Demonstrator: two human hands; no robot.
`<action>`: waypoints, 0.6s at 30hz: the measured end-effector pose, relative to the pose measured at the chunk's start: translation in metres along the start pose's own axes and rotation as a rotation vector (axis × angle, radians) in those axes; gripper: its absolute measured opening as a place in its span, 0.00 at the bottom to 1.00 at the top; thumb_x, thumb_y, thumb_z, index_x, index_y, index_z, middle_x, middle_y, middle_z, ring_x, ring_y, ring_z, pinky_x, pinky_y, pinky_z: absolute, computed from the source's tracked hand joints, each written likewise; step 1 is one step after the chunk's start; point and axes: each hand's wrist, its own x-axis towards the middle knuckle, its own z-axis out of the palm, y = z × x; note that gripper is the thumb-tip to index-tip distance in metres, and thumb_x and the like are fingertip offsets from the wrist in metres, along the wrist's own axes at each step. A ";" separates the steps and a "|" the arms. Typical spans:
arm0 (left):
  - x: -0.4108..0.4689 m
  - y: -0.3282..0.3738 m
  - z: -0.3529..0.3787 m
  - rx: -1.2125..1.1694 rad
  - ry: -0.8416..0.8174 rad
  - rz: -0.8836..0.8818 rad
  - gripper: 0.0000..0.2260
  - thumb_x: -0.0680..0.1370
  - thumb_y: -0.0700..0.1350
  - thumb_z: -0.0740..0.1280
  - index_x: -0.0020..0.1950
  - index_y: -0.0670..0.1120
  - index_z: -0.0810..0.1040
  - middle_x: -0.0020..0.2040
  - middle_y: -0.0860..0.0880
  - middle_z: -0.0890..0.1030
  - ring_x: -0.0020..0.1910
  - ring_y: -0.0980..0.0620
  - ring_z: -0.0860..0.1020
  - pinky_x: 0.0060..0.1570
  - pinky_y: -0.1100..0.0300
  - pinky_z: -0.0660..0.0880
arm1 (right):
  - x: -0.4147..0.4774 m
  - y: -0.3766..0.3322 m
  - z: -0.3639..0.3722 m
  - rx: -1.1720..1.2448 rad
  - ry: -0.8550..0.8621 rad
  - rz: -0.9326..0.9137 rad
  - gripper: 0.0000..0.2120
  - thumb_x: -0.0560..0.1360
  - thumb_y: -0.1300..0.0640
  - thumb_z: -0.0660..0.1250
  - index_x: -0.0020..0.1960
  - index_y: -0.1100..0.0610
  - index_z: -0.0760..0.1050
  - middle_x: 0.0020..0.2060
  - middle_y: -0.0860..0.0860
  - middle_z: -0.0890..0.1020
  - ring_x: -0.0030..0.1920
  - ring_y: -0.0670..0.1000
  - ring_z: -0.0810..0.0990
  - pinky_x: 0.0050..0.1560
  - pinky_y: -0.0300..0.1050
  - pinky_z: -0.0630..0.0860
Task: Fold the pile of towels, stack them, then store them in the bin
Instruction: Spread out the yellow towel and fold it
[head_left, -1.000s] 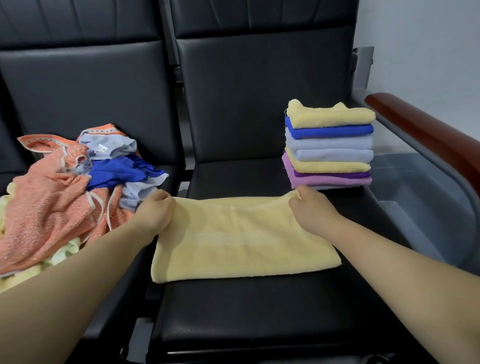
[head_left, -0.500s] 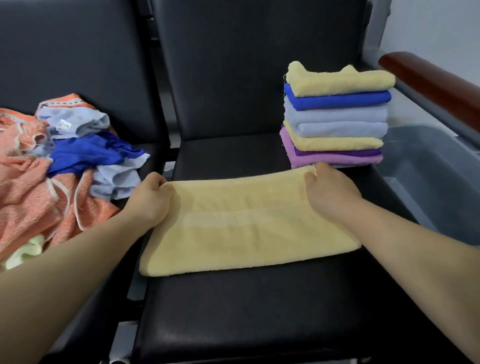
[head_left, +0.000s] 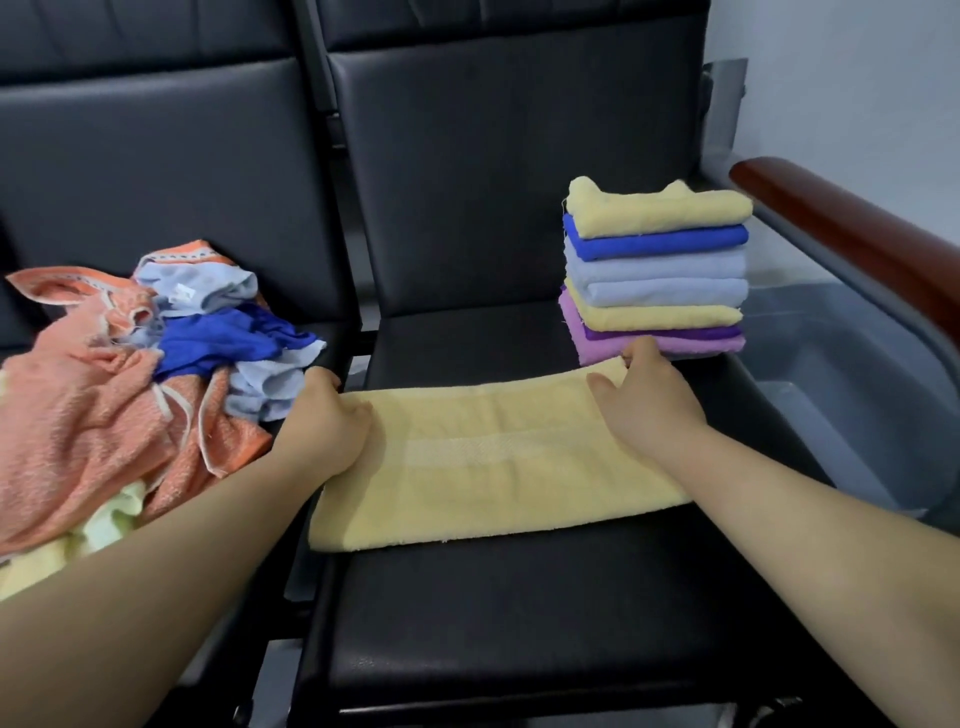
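Fingers (head_left: 319, 379) of the left hand (head_left: 327, 423) curl round the corner of the yellow towel (head_left: 493, 467) farthest left of the folded stack (head_left: 657, 270). The right hand (head_left: 649, 405) has eased out of its earlier pinch: its thumb is now splayed flat on the cloth and its fingertips rest on the corner touching the stack's foot. The towel lies doubled on the seat (head_left: 519, 623) just in front of the stack, so that fold looks settled and a crosswise one seems due. The unfolded pile (head_left: 130, 389) waits well left of the stack and the bin (head_left: 841, 415) sits just right of it.
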 end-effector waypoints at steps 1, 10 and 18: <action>-0.002 0.002 -0.001 0.025 0.015 0.007 0.18 0.80 0.48 0.65 0.66 0.43 0.68 0.56 0.46 0.74 0.49 0.47 0.73 0.47 0.53 0.68 | -0.004 -0.002 -0.001 -0.024 0.008 -0.008 0.19 0.81 0.46 0.68 0.66 0.54 0.66 0.57 0.51 0.74 0.48 0.50 0.74 0.38 0.45 0.70; -0.057 0.045 0.003 0.140 -0.293 0.319 0.14 0.80 0.54 0.66 0.61 0.51 0.67 0.50 0.51 0.79 0.47 0.49 0.78 0.46 0.53 0.75 | -0.035 -0.016 0.008 -0.310 -0.290 -0.427 0.15 0.83 0.49 0.61 0.68 0.49 0.72 0.66 0.48 0.72 0.66 0.53 0.71 0.64 0.50 0.72; -0.074 0.061 0.030 0.417 -0.380 0.460 0.16 0.83 0.62 0.52 0.56 0.50 0.65 0.58 0.51 0.72 0.60 0.47 0.71 0.63 0.46 0.68 | -0.047 -0.019 0.008 -0.592 -0.310 -0.389 0.13 0.85 0.51 0.53 0.55 0.51 0.76 0.49 0.49 0.73 0.48 0.54 0.74 0.44 0.48 0.71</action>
